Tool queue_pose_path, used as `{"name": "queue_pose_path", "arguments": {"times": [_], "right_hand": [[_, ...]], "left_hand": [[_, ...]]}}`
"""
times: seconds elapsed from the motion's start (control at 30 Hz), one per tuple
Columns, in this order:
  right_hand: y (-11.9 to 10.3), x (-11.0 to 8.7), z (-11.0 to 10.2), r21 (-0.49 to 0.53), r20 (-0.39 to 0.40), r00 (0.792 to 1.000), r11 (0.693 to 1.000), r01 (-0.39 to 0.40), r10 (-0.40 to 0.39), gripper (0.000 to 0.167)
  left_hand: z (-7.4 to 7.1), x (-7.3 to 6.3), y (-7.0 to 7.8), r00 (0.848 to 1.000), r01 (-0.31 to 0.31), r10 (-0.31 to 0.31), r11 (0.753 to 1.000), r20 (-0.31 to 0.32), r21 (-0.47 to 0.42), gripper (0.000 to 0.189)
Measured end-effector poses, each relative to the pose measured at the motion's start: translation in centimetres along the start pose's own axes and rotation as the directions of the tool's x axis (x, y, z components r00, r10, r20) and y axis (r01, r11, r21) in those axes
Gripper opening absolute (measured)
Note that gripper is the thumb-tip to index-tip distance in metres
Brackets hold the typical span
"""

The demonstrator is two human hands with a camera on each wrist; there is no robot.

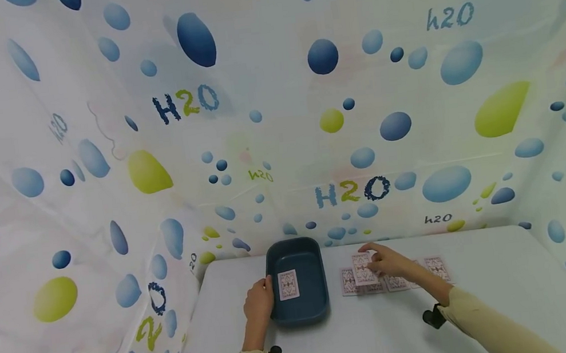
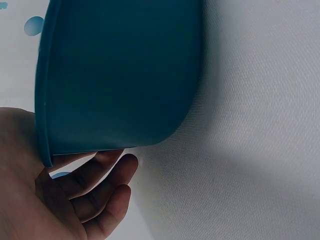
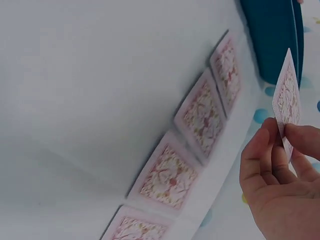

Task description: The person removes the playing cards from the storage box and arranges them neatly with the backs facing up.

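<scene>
My left hand [image 1: 258,301] grips the left wall of a dark teal plastic basin [image 1: 303,319] on the table. In the left wrist view its fingers curl beneath the basin's rim [image 2: 43,100], along the outer side. A playing card [image 1: 288,284] with a red-patterned back lies inside the basin. Between thumb and fingers, my right hand [image 1: 387,262] pinches another playing card [image 3: 287,95], held up above a row of cards. Its patterned back shows in the head view. Below it, several face-down cards [image 3: 169,177] lie side by side, partly hidden by the right hand and forearm.
A white cloth covers the table [image 1: 372,334]. Behind it and along the sides hangs a pale curtain [image 1: 279,142] printed with drops and "H2O". Each wrist wears a small black camera, the right one [image 1: 434,317] close over the tabletop.
</scene>
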State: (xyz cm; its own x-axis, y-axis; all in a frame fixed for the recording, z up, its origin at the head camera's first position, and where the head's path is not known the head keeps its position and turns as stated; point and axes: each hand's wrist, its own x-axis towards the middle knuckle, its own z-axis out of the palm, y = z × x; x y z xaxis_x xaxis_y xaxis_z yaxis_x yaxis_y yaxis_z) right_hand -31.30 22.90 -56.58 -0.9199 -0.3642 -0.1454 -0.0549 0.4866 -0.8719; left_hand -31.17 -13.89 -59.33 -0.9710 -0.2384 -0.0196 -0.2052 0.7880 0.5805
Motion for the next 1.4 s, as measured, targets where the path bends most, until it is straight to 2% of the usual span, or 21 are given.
{"name": "queue_pose_path", "arguments": {"times": [0.37, 0.63, 0.87, 1.1, 1.4], "right_hand": [[2.3, -1.5, -1.0, 0.004, -0.048, 0.996, 0.997, -0.071, 0.071, 0.045], [3.7, -2.4, -1.9, -0.014, -0.060, 0.996, 0.998, -0.064, 0.063, 0.046], [4.4, -3.4, -2.7, -0.003, -0.085, 0.988, 0.992, -0.129, 0.128, 0.045], [5.9, -4.4, -4.5, -0.016, -0.109, 0.977, 0.983, -0.184, 0.181, 0.044], [7.9, -6.0, -7.3, -0.026, -0.116, 0.979, 0.985, -0.172, 0.168, 0.045]], "left_hand": [[0.1, 0.3, -0.2, 1.000, -0.027, 0.027, 1.000, -0.016, -0.003, 0.044], [0.2, 0.1, -0.3, 1.000, -0.020, 0.020, 1.000, -0.007, -0.002, 0.044], [0.1, 0.1, -0.1, 1.000, -0.015, 0.015, 1.000, 0.000, -0.006, 0.045], [0.2, 0.1, -0.3, 1.000, -0.010, 0.010, 1.000, 0.004, -0.004, 0.045], [0.3, 0.2, -0.3, 1.000, -0.023, 0.023, 1.000, 0.005, -0.002, 0.045]]}}
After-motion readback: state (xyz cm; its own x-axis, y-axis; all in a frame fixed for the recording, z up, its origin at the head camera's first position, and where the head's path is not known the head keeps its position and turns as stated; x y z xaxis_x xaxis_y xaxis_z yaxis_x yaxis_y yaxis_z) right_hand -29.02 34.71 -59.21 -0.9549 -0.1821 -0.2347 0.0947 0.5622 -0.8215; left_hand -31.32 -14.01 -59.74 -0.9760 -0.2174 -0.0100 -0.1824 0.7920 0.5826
